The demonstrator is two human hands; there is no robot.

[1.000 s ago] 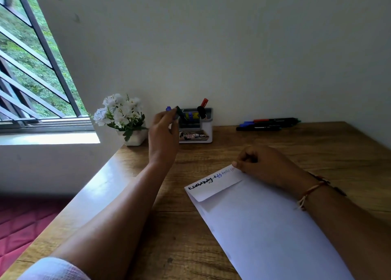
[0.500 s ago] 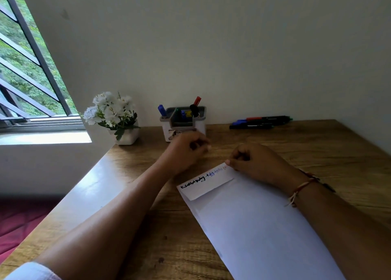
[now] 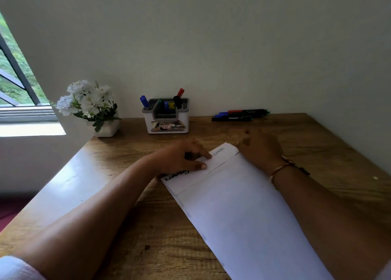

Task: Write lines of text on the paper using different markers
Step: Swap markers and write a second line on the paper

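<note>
One pot of white flowers (image 3: 88, 104) is standing well beyond and left of the left hand (image 3: 182, 158), and one marker holder (image 3: 166, 119) is sitting straight beyond it, showing five marker tops. That hand is pressing its straight forefinger and thumb onto the folded top strip of the single paper (image 3: 243, 216), which is lying under both hands. The right hand (image 3: 261, 150), blurred, is resting loosely spread on the sheet's far corner, gripping nothing, with seemingly three loose markers (image 3: 239, 115) lying bunched beyond it.
</note>
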